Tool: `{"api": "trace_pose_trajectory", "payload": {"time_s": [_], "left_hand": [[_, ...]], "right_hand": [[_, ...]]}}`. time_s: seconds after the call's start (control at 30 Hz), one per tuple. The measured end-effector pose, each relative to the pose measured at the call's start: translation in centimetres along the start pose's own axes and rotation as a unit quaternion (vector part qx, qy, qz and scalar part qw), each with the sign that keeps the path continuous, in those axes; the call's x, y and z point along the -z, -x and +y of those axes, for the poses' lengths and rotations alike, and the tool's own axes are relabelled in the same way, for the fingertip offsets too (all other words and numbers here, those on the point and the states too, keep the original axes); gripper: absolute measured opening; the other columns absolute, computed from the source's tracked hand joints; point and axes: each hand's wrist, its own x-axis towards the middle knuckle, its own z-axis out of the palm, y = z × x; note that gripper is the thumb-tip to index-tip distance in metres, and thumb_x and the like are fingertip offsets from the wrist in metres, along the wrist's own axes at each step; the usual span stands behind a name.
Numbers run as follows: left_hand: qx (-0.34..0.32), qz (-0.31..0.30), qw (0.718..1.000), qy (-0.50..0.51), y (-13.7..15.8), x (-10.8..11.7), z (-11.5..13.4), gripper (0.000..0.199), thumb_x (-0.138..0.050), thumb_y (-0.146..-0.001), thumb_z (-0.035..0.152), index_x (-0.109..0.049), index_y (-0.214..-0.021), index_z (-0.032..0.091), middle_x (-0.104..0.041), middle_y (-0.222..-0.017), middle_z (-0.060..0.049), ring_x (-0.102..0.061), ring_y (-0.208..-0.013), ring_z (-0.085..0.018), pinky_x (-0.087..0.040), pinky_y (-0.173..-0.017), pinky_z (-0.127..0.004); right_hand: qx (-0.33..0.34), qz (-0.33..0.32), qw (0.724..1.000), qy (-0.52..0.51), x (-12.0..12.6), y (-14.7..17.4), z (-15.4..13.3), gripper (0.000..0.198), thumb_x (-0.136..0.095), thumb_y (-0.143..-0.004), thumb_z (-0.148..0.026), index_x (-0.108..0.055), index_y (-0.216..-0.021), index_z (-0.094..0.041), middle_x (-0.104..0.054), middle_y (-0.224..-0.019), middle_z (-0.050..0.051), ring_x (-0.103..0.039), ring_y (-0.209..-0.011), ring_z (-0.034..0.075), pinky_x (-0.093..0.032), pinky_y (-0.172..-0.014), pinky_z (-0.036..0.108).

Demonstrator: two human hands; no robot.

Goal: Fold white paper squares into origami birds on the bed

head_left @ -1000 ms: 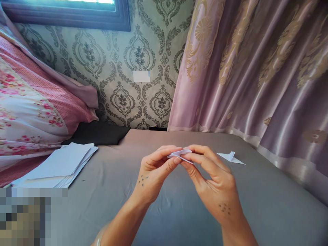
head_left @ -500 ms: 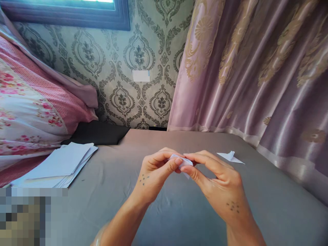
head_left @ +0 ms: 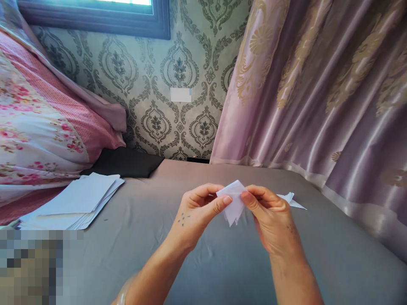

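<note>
A small folded piece of white paper is held up between my two hands, above the grey-covered surface. It has a kite-like outline, with a peak at the top and jagged points at the bottom. My left hand pinches its left edge, the thumb lying on the near face. At the right edge my right hand grips the same paper between thumb and fingers. Partly hidden behind my right hand lies another folded white paper piece with a raised tip.
A stack of white paper sheets lies on the left, in front of a flat black item. Floral fabric drapes along the left side. A purple curtain hangs at the right, beside the patterned wall.
The folded paper has been turned upright, so its broad face now shows. My right hand has rotated, its thumb now on the near face. The camera view has shifted slightly.
</note>
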Motion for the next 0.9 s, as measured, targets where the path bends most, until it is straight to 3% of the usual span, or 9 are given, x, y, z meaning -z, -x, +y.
{"api": "trace_pose_trajectory", "payload": {"time_s": [0.1,0.2,0.33,0.43,0.57,0.77,0.9], "left_hand": [[-0.013,-0.006,1.000,-0.011,0.0,0.0,-0.1,0.015,-0.076,-0.076,0.028,-0.070,-0.076,0.015,-0.066,-0.073,-0.001,-0.056,-0.068,-0.009,-0.046,-0.065,-0.021],[-0.058,0.006,0.996,-0.063,0.0,0.2,-0.3,0.015,-0.073,-0.078,0.028,-0.069,-0.075,0.014,-0.063,-0.076,-0.001,-0.054,-0.070,-0.010,-0.044,-0.066,-0.022],[-0.107,0.005,0.988,-0.110,0.2,0.3,-0.4,0.013,-0.071,-0.081,0.027,-0.068,-0.079,0.015,-0.062,-0.079,-0.001,-0.054,-0.075,-0.012,-0.044,-0.069,-0.024],[-0.085,-0.003,0.992,-0.093,0.2,0.1,-0.5,0.013,-0.072,-0.080,0.028,-0.067,-0.084,0.016,-0.062,-0.077,0.000,-0.053,-0.072,-0.011,-0.043,-0.068,-0.023],[-0.064,-0.014,0.996,-0.065,-0.1,0.0,-0.5,0.012,-0.073,-0.079,0.026,-0.069,-0.080,0.015,-0.061,-0.075,0.000,-0.052,-0.070,-0.010,-0.041,-0.065,-0.023],[-0.106,-0.038,0.985,-0.128,-0.3,0.7,-0.4,0.014,-0.071,-0.079,0.024,-0.070,-0.069,0.014,-0.059,-0.074,-0.002,-0.052,-0.070,-0.012,-0.040,-0.066,-0.025],[-0.074,-0.067,0.985,-0.142,-0.2,0.5,-0.4,0.017,-0.071,-0.079,0.028,-0.068,-0.071,0.013,-0.058,-0.072,-0.001,-0.051,-0.069,-0.012,-0.039,-0.064,-0.025]], "right_hand": [[-0.049,-0.030,0.995,-0.080,-0.3,-0.3,0.5,0.017,-0.084,-0.065,-0.036,-0.074,-0.077,-0.029,-0.071,-0.074,-0.004,-0.061,-0.068,0.009,-0.050,-0.064,0.019],[-0.053,-0.058,0.995,-0.065,-0.2,-0.3,0.7,0.018,-0.083,-0.066,-0.034,-0.075,-0.082,-0.031,-0.072,-0.078,-0.004,-0.062,-0.073,0.010,-0.050,-0.069,0.021],[0.004,-0.058,0.998,0.009,0.2,-0.3,1.0,0.012,-0.082,-0.068,-0.031,-0.076,-0.079,-0.029,-0.069,-0.071,-0.004,-0.059,-0.069,0.010,-0.048,-0.067,0.022],[0.050,-0.041,0.997,0.039,0.1,-0.1,1.2,0.008,-0.080,-0.070,-0.030,-0.075,-0.077,-0.029,-0.065,-0.066,-0.005,-0.055,-0.064,0.009,-0.045,-0.061,0.021],[0.062,-0.069,0.995,0.032,-0.2,-0.1,1.1,0.003,-0.076,-0.075,-0.030,-0.075,-0.077,-0.031,-0.064,-0.071,-0.004,-0.055,-0.069,0.010,-0.046,-0.065,0.022],[0.095,-0.113,0.981,0.124,0.3,0.1,-0.3,0.020,-0.071,-0.080,-0.030,-0.073,-0.099,-0.037,-0.061,-0.082,-0.003,-0.055,-0.075,0.011,-0.045,-0.065,0.021],[0.130,-0.074,0.972,0.183,0.0,0.6,-0.4,0.007,-0.071,-0.080,-0.032,-0.077,-0.084,-0.031,-0.054,-0.071,-0.003,-0.049,-0.064,0.009,-0.039,-0.057,0.022]]}}
